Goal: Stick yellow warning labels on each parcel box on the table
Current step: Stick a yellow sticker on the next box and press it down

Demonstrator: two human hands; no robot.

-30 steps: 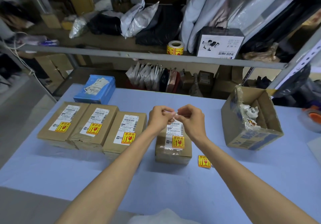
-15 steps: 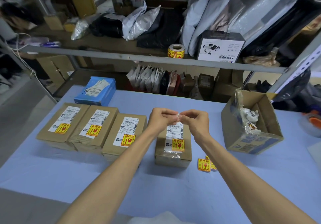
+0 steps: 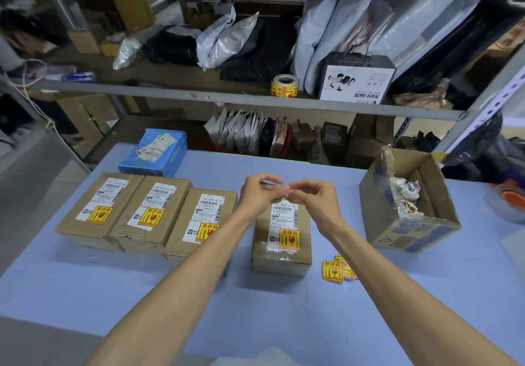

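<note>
Head view: we see both hands raised together over the blue table (image 3: 284, 323). The left hand (image 3: 260, 195) and the right hand (image 3: 315, 203) have curled fingers, and their fingertips (image 3: 297, 189) meet. We cannot tell whether anything thin is pinched between them.

Directly beneath the hands lies one brown parcel box (image 3: 281, 263). It bears a white shipping slip, with a yellow warning label (image 3: 289, 239) stuck at the slip's near end.

Left of the left hand we find three more parcels side by side and touching: the nearest box (image 3: 181, 223), the middle box (image 3: 173, 209) and the farthest box (image 3: 76, 220). Each carries its own yellow label over a white slip.

Just beside the right forearm, nearer to us than the hands, a few loose labels (image 3: 332, 271) lie on the table. Well to the right of the right hand stands an open carton (image 3: 409, 235) holding crumpled scraps.

Beyond the left hand sits a blue box (image 3: 153, 152). Farther beyond both hands a label roll (image 3: 284, 85) stands on the shelf.
</note>
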